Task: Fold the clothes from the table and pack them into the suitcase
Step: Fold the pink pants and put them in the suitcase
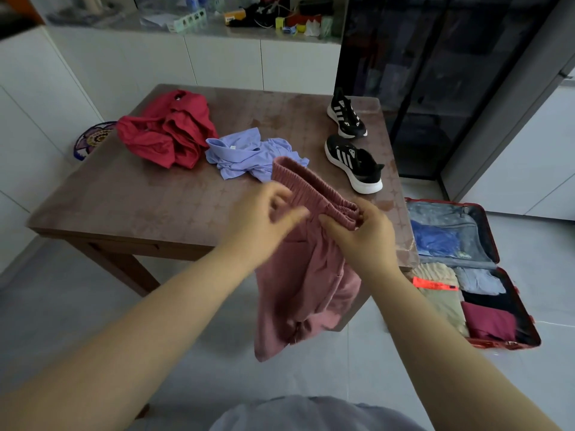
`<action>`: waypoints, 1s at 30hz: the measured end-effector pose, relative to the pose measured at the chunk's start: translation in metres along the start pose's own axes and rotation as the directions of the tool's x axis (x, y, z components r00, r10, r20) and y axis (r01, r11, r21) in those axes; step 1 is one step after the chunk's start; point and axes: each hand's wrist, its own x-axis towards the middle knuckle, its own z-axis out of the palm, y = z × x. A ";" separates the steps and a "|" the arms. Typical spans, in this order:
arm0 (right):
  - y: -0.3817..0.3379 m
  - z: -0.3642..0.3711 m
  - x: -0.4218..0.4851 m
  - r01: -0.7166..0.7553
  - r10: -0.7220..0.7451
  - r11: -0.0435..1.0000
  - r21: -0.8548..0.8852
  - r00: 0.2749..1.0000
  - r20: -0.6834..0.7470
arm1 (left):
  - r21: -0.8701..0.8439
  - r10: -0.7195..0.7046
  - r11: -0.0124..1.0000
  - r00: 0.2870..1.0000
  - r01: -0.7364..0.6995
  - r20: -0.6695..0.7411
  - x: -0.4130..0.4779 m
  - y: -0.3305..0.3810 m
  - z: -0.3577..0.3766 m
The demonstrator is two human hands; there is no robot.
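Over the near edge of the table (124, 194) the pink shorts (298, 284) are held aloft, legs hanging toward the floor. The waistband is pinched by the right hand (361, 234); the left hand (264, 213) is blurred beside it, its hold not discernible. Should that pinch slip, the shorts would be dropped. The open suitcase (441, 213) beside the table is largely filled. Folding room is narrowed by a crumpled red garment (168, 132), a lilac shirt (245, 154) and two black sneakers (354, 163).
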 end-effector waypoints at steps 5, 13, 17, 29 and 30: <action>-0.023 0.011 0.001 -0.128 0.119 0.981 0.144 0.990 0.071 | 0.205 -0.035 0.978 0.944 -0.036 0.328 -0.018 0.012 0.035; -0.021 0.012 -0.005 -0.129 0.089 0.972 0.197 0.975 0.203 | -0.091 -0.053 0.994 0.988 0.066 0.145 -0.004 -0.002 0.026; -0.012 -0.005 0.004 -0.079 0.072 0.987 0.138 0.996 0.054 | -0.234 -0.012 0.971 0.984 0.055 0.178 0.005 -0.015 0.009; 0.017 -0.070 0.041 -0.063 0.034 0.990 -0.125 0.974 -0.224 | -0.046 0.092 0.995 0.996 -0.092 0.000 0.047 -0.066 -0.055; 0.015 -0.070 0.038 -0.038 0.014 0.992 -0.119 0.981 -0.191 | -0.038 0.083 0.996 0.997 -0.083 0.003 0.048 -0.069 -0.056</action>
